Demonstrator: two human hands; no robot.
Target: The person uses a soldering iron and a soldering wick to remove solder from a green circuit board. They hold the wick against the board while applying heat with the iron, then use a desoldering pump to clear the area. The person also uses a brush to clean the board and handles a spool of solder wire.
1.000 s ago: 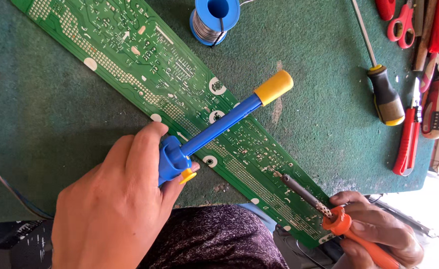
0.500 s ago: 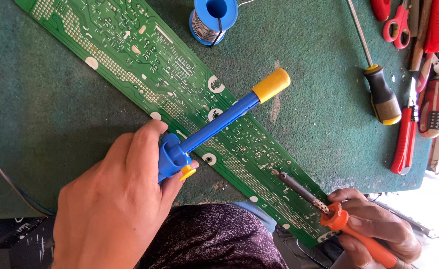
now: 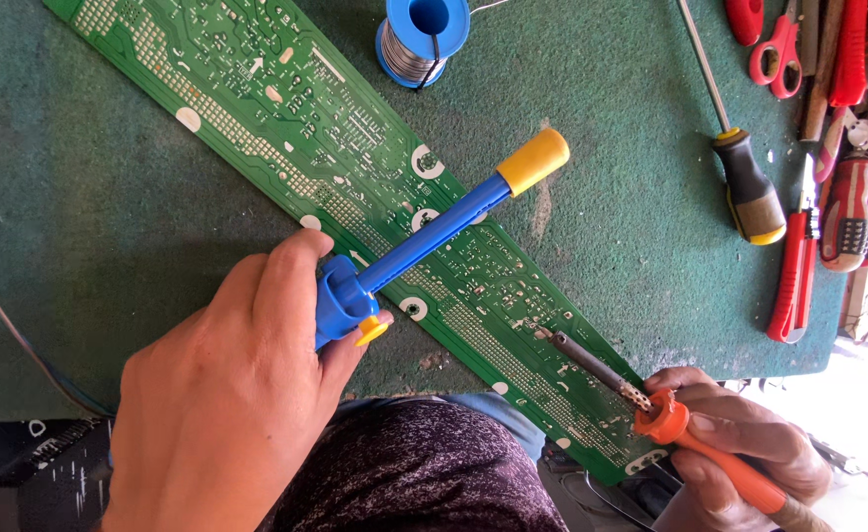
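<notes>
The long green circuit board (image 3: pixel 355 187) lies slantwise across the green felt mat (image 3: pixel 89 217), its solder side up, dotted with fine silvery joints and a few white-ringed holes. My right hand (image 3: pixel 739 453) is closed around the orange handle of the soldering iron (image 3: pixel 651 409), whose dark metal tip rests on the board near its lower end. My left hand (image 3: pixel 217 404) is wrapped tight around the blue desoldering pump (image 3: pixel 424 236), a slim plastic tube with a yellow knob at its far end and a small yellow button by my thumb; it hangs over the board's middle, well apart from the iron's tip. If I keep the hot tip on one spot too long, I judge the thin copper could lift or the board scorch, and the iron sits close to my lap. A blue spool of solder wire (image 3: pixel 422 39) stands beyond the board. At the mat's right edge lie a black-and-yellow screwdriver (image 3: pixel 744 177) and red-handled pliers (image 3: pixel 794 276).
</notes>
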